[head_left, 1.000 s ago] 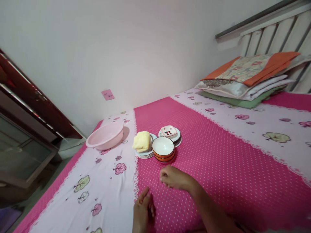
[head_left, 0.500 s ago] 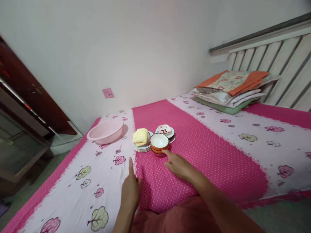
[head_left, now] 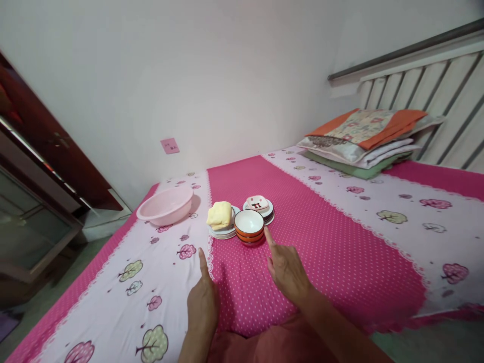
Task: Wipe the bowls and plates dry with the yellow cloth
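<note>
The pink basin (head_left: 165, 207) is sitting leftmost. My left hand (head_left: 204, 302) is pointing 1 finger, pinching nothing. Plates (head_left: 223, 235) are supporting the yellow cloth (head_left: 219, 215); the bowls (head_left: 249, 229) are nesting, probably saving room. My empty right hand (head_left: 288, 269) is pointing 1 finger just beside them.

Basin (head_left: 165, 218) far left on the bed (head_left: 325, 257), cloth (head_left: 220, 216) atop the left plates (head_left: 224, 235), stacked bowls (head_left: 249, 233) just right, before the right plates (head_left: 270, 215) carrying a dish (head_left: 257, 202)!
</note>
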`<act>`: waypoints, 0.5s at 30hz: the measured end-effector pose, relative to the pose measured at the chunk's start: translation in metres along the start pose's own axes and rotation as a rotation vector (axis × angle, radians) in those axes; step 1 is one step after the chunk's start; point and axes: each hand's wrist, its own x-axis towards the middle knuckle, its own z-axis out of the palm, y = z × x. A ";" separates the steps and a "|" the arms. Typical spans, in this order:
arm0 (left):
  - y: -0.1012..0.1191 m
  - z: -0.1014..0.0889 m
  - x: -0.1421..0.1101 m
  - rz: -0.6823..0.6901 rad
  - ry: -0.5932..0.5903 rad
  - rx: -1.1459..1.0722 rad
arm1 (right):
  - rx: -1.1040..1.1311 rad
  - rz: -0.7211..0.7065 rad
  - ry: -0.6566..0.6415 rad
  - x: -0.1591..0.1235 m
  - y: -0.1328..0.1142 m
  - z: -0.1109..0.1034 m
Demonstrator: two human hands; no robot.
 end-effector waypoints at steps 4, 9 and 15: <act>-0.013 0.030 0.011 -0.003 -0.042 -0.113 | -0.081 0.092 -0.206 -0.003 0.008 0.033; -0.021 0.048 0.014 -0.050 -0.043 -0.319 | -0.110 0.145 -0.273 -0.007 0.017 0.054; -0.022 0.050 0.017 -0.063 -0.049 -0.305 | -0.062 0.183 -0.299 -0.004 0.019 0.055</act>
